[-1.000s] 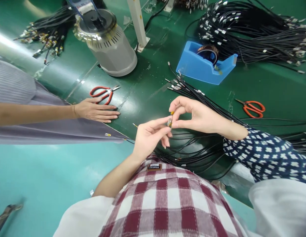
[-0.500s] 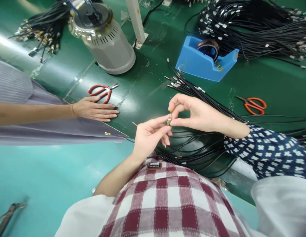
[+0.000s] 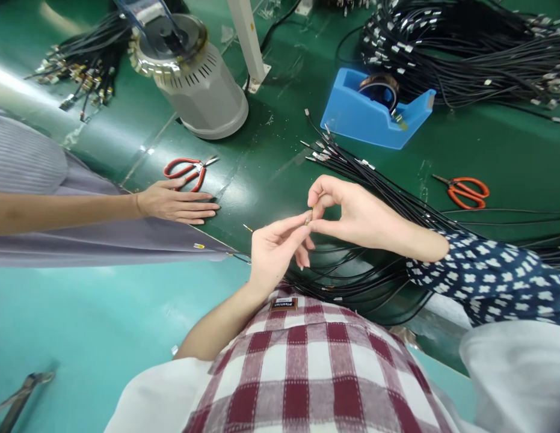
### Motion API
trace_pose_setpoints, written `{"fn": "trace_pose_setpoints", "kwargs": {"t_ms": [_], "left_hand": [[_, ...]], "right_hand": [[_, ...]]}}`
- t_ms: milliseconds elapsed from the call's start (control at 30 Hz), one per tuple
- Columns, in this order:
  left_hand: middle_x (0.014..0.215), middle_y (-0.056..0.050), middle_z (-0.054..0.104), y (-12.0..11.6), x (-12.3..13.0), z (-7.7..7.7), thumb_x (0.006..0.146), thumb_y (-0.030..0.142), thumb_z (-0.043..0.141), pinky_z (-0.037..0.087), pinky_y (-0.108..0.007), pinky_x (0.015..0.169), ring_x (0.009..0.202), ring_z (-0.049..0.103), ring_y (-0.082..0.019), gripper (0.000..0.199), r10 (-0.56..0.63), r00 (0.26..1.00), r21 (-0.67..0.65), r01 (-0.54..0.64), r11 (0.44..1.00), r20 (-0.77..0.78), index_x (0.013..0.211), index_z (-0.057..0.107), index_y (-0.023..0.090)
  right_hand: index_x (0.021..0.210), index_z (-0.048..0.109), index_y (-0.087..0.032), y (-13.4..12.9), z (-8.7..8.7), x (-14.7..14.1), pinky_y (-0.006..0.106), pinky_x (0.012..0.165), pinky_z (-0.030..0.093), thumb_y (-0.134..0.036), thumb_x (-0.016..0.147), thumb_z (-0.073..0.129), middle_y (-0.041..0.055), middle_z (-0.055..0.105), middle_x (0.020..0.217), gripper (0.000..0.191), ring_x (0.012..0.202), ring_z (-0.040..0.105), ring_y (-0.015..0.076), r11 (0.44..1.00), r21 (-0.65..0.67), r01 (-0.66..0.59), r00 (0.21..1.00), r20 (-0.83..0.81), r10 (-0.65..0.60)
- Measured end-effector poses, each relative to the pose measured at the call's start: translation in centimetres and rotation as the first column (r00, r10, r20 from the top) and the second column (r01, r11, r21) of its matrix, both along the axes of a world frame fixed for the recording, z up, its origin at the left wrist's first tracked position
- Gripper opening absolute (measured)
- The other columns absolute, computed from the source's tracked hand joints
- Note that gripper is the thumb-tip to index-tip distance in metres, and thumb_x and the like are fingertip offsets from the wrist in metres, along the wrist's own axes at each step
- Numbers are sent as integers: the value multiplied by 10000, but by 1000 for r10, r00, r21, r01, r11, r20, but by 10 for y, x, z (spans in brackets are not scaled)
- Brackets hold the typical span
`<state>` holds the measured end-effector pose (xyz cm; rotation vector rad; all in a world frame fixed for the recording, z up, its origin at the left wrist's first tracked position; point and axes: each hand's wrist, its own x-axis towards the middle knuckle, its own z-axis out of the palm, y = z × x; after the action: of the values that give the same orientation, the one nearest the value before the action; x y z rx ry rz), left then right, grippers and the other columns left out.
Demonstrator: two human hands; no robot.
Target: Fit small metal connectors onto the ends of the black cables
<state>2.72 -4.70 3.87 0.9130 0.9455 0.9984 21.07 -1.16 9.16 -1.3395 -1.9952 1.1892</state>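
Note:
My left hand (image 3: 276, 248) is closed in a pinch near the table edge, thumb and forefinger on a small metal cable connector (image 3: 308, 220). From the right, my right hand (image 3: 345, 207) pinches the same connector, its fingertips meeting those of the left. The fingers hide most of the connector. Black cables (image 3: 352, 270) run below both hands toward the right. Left of my left hand, a cable end with a yellow tip (image 3: 199, 246) sticks out past the table edge.
Another person's hand (image 3: 175, 204) lies flat beside red-handled pliers (image 3: 189, 171). A grey tape machine (image 3: 207, 90), a blue tape dispenser (image 3: 374, 114) and a cable bundle (image 3: 442, 54) stand farther back. Orange-handled snips (image 3: 467, 191) lie at right.
The connector has turned and is now more covered by my fingertips. My right hand has shifted slightly left, closer to my left fingers.

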Motion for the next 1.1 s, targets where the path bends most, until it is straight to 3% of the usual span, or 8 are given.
{"fn": "trace_pose_setpoints", "kwargs": {"t_ms": [167, 300, 367, 500, 767, 967, 1100], "left_hand": [[624, -9, 699, 1, 2, -3, 841, 273, 746, 463, -188, 330, 366, 594, -100, 192, 71, 995, 2, -71, 997, 76, 1009, 794, 193], [625, -21, 712, 3, 2, 0, 818, 286, 763, 457, -195, 316, 360, 597, -114, 201, 128, 984, -30, -126, 992, 126, 989, 793, 185], [627, -23, 713, 4, 2, 0, 813, 299, 766, 461, -200, 318, 362, 598, -117, 223, 127, 984, -50, -122, 991, 127, 999, 788, 178], [613, -9, 696, 6, 3, -1, 809, 314, 771, 461, -200, 325, 368, 602, -117, 241, 121, 985, -67, -113, 991, 121, 1004, 778, 173], [627, 11, 685, 7, 2, -1, 802, 320, 774, 446, -186, 363, 390, 591, -102, 301, 63, 989, -78, -53, 996, 137, 1037, 680, 159], [603, 8, 677, 10, -1, 0, 672, 293, 868, 365, -153, 350, 374, 537, -68, 335, 27, 991, -214, 2, 977, 133, 749, 576, 148], [610, -2, 680, 11, -1, -1, 662, 317, 875, 364, -154, 356, 392, 549, -67, 334, 21, 985, -279, 27, 960, 169, 704, 596, 137]], "right_hand": [[933, 531, -215, 1, -10, 3, 332, 809, 467, -268, 811, 689, -7, 738, 835, 207, 786, 681, 182, 998, -58, 32, 993, -111, -39], [954, 612, -195, 0, -29, 7, 355, 871, 494, -371, 829, 677, 56, 741, 953, 225, 925, 682, 209, 959, -228, 166, 938, -264, -225], [945, 655, -190, -4, -34, 6, 362, 899, 489, -430, 867, 631, 62, 738, 990, 253, 961, 670, 211, 945, -251, 212, 916, -285, -281], [860, 720, -194, -14, -34, -3, 360, 928, 475, -479, 861, 652, 51, 727, 984, 293, 952, 660, 211, 970, -169, 177, 922, -315, -223], [742, 718, -196, -14, -37, -10, 365, 911, 479, -390, 826, 721, 43, 730, 888, 211, 893, 659, 198, 971, -119, 208, 902, -360, -237], [739, 732, -213, -11, -41, -10, 396, 999, 438, -331, 815, 737, 30, 740, 863, 141, 905, 655, 200, 977, -23, 213, 917, -341, -208], [719, 736, -217, -9, -39, -12, 403, 1009, 431, -292, 816, 722, 26, 742, 845, 123, 935, 654, 206, 978, -3, 208, 920, -340, -197]]}}
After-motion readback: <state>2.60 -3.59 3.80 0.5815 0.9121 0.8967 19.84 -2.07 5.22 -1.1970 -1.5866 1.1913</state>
